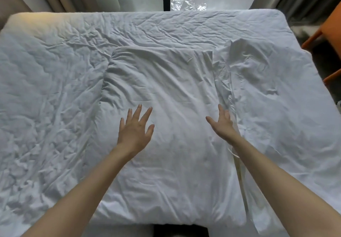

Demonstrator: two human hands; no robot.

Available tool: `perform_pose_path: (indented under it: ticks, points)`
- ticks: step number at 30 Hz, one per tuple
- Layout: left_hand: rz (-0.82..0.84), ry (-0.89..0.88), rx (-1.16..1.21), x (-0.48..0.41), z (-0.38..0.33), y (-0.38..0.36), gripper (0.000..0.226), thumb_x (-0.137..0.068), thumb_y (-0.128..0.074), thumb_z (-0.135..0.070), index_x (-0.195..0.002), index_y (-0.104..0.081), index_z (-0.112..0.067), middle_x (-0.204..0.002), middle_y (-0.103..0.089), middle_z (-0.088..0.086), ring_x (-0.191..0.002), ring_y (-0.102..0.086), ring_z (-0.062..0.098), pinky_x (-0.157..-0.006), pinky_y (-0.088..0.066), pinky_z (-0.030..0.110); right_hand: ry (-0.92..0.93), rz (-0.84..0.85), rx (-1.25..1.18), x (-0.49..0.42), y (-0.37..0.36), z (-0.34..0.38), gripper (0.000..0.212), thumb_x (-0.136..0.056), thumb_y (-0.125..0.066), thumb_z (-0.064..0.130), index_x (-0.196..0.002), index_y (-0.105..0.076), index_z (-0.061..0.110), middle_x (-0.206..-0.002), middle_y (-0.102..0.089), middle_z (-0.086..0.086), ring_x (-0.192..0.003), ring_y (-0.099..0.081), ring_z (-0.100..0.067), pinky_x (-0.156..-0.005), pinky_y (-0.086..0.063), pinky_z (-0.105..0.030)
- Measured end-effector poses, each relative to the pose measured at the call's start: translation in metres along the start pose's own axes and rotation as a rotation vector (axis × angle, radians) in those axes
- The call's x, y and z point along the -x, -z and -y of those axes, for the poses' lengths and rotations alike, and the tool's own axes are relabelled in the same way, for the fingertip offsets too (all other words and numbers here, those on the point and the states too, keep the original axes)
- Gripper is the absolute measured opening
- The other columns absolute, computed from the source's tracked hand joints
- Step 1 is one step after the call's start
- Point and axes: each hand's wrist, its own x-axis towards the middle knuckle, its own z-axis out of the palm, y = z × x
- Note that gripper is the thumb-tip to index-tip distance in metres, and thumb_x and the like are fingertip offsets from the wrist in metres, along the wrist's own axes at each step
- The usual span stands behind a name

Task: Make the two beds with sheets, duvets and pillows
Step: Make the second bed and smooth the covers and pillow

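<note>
Presently the left hand (pixel 135 131) and right hand (pixel 222 124), fingers spread and holding nothing, are poised over the folded duvet (pixel 166 82) mid-bed on the creased sheet (pixel 46 89); judged smoothing stage, next requiring a grip on its edges to unfold.

head view looks steeply down, close over the bed (pixel 55 89).

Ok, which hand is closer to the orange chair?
Right. The chair stands off the bed's far right corner. The right hand is open over the bed's middle, on that side; the left hand is further left, away from it.
</note>
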Motion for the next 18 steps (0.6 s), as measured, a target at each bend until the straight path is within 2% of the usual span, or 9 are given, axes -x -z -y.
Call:
perform_pose_path:
  ticks: [3,6,9,13,18]
  points:
    - [0.077,0.02,0.025,-0.051,-0.012,-0.032,0.06,-0.102,-0.028,-0.047,-0.153,0.004,-0.041,-0.163,0.009,-0.004,-0.149,0.011,0.025,-0.12,-0.004,0.05,-0.053,0.022,-0.031,-0.049,-0.011,-0.015,0.084,-0.093,-0.049,0.057,-0.155,0.001,0.031,-0.163,0.004,-0.008,-0.15,0.001,-0.029,-0.118,-0.009,-0.048]
    - [0.182,0.025,0.034,-0.087,-0.025,-0.071,0.062,-0.101,-0.027,-0.051,-0.15,0.009,-0.046,-0.163,0.011,-0.006,-0.149,0.013,0.03,-0.116,-0.006,0.059,-0.142,0.027,0.014,-0.08,-0.027,-0.033,0.093,-0.086,-0.05,0.069,-0.154,0.003,0.034,-0.163,0.001,-0.007,-0.149,0.0,-0.029,-0.118,-0.007,-0.049]
    - [0.246,0.05,0.026,-0.111,-0.029,-0.102,0.06,-0.099,-0.026,-0.057,-0.149,0.006,-0.052,-0.16,0.018,-0.014,-0.146,0.018,0.036,-0.109,-0.004,0.07,-0.129,-0.088,0.133,-0.095,-0.048,-0.044,0.097,-0.083,-0.048,0.071,-0.156,0.0,0.028,-0.161,-0.008,-0.012,-0.147,-0.008,-0.031,-0.117,-0.009,-0.044]
    - [0.211,0.061,0.002,-0.125,-0.022,-0.126,0.059,-0.095,-0.023,-0.065,-0.146,0.006,-0.056,-0.158,0.022,-0.019,-0.144,0.023,0.038,-0.104,0.0,0.076,0.045,-0.232,0.267,-0.107,-0.072,-0.056,0.096,-0.088,-0.048,0.065,-0.154,-0.01,0.006,-0.157,-0.016,-0.021,-0.145,-0.011,-0.034,-0.12,-0.012,-0.04]
    - [0.157,0.06,-0.006,-0.125,-0.017,-0.137,0.059,-0.091,-0.017,-0.069,-0.145,0.005,-0.059,-0.158,0.02,-0.02,-0.145,0.02,0.037,-0.104,0.001,0.076,0.046,-0.247,0.215,-0.112,-0.074,-0.049,0.099,-0.086,-0.054,0.064,-0.154,-0.013,0.006,-0.151,-0.026,-0.018,-0.138,-0.021,-0.033,-0.117,-0.015,-0.039]
